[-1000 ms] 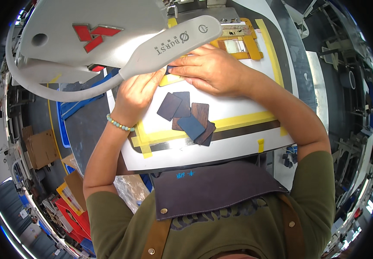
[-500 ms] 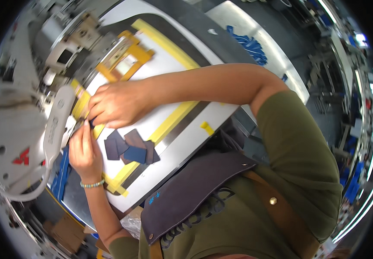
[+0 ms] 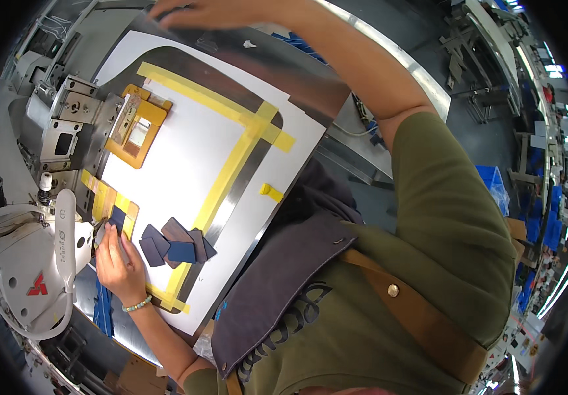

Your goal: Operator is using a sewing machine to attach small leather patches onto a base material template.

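Observation:
My left hand (image 3: 121, 264), with a beaded bracelet at its wrist, has its fingers stretched out. Their tips rest on a small dark blue fabric piece (image 3: 118, 218) lying on a yellow-edged template (image 3: 104, 201) beside the sewing machine. Far off at the top edge, my right hand (image 3: 188, 14) reaches out over the metal table, fingers extended and partly cut off by the frame; nothing shows in it. Right of my left hand lies a loose pile of small dark fabric pieces (image 3: 177, 243), blue, grey and brownish. A yellow frame-like clamp (image 3: 138, 126) sits farther back on the white board.
The white sewing machine (image 3: 21, 276) with its pale lamp arm (image 3: 66, 243) stands close on the left. Yellow tape (image 3: 231, 168) borders the white board (image 3: 185, 141). Blue strips (image 3: 300, 46) lie on the far side table. A yellow tab (image 3: 271, 192) sits at the board's near edge.
My right hand has left the template and swung far up to the top edge. My left hand stays at the template, where the blue piece now shows. The whole view has shifted.

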